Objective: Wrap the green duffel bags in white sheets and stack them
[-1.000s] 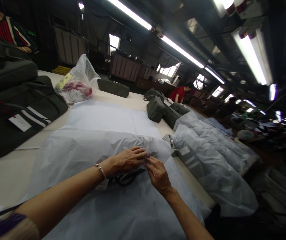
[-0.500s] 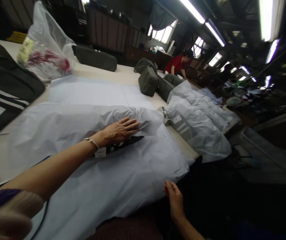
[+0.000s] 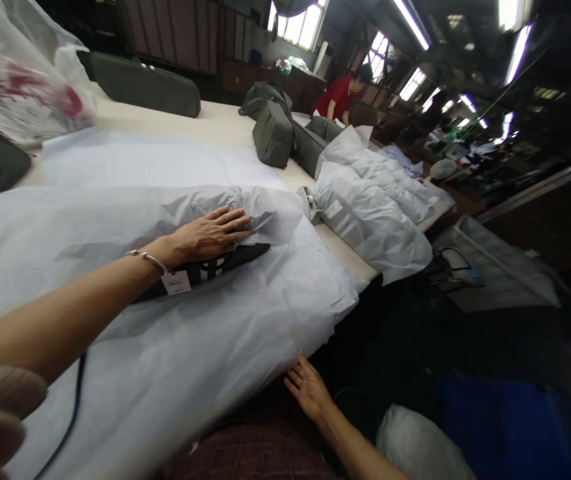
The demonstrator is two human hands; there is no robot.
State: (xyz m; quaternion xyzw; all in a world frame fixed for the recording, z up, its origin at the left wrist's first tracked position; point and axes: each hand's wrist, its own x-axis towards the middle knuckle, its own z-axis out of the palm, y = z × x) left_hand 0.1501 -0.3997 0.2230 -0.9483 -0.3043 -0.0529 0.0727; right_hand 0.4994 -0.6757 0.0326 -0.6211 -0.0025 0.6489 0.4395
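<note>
White wrapping sheets lie over the table, one folded partly across a dark bag. A white tag hangs from the bag near my left wrist. My left hand lies flat with fingers stretched out, pressing the upper sheet onto the bag. Down at the sheet's near edge is my right hand, its fingers apart and thumb pointing up against that edge. Most of the bag is hidden by the sheet and my left arm.
Several grey-green bags stand at the back of the table. To the right is a bag in white wrapping. A clear plastic sack sits at the far left. A co-worker in a red top leans over farther back.
My right hand has come to the sheet's near edge, its curled fingers now spread. The left hand stays flat on the sheet over the bag. The camera view has shifted to the right.
</note>
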